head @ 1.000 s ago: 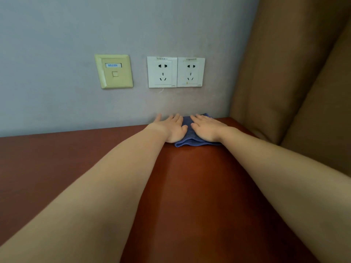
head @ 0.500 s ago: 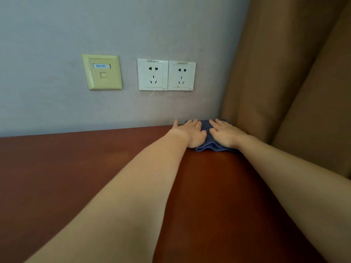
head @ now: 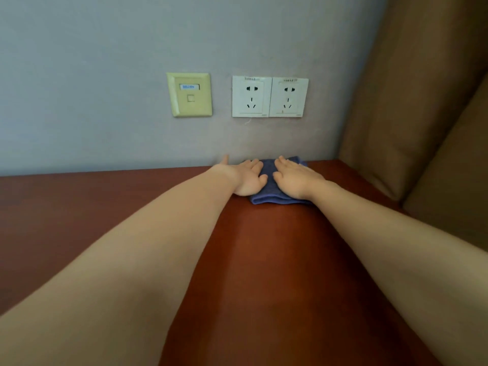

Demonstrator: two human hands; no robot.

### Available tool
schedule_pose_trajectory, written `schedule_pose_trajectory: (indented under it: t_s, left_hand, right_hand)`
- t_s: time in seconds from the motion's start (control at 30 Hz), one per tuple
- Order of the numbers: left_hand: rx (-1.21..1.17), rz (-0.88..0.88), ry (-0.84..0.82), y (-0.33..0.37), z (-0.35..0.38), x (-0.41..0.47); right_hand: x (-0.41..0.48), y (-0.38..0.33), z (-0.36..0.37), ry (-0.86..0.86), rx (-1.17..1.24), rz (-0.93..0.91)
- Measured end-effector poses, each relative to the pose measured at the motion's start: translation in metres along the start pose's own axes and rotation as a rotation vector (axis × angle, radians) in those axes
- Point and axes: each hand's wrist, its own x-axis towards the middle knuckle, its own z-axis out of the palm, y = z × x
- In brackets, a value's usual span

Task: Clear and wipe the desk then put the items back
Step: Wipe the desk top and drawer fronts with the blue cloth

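By the wall (head: pixel 105 62), one blue cloth (head: pixel 274 198) under left hand (head: pixel 245 178) and right hand (head: pixel 295 179), both flat, uncurled

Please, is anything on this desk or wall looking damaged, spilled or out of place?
Nothing serious. The desk shows no spill, and the left hand and right hand lie flat on the blue cloth. Only the wall plate looks yellowed beside the two white sockets.

free: desk top (head: pixel 264 260) leftward and nearward | blocked: wall (head: pixel 105 75) at back edge, brown panel (head: pixel 422 101) at right
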Motion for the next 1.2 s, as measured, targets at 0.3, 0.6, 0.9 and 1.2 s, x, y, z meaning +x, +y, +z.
schedule_pose_trajectory:
  t_s: [0.3, 0.6, 0.9, 1.2]
  left_hand:
    - [-0.068, -0.038, -0.024, -0.004, 0.01, -0.039]
    - [-0.116, -0.036, -0.042, 0.007, 0.022, -0.112]
    - [-0.124, -0.039, -0.046, 0.031, 0.034, -0.193]
    - [-0.13, -0.034, -0.043, 0.059, 0.046, -0.282]
  right_hand:
    - [-0.029, -0.025, 0.003, -0.037, 0.022, -0.027]
    - [-0.098, -0.05, 0.008, -0.035, 0.012, -0.044]
    - [-0.18, -0.069, 0.012, -0.032, 0.009, -0.061]
    - [-0.269, -0.086, 0.015, -0.028, 0.007, -0.081]
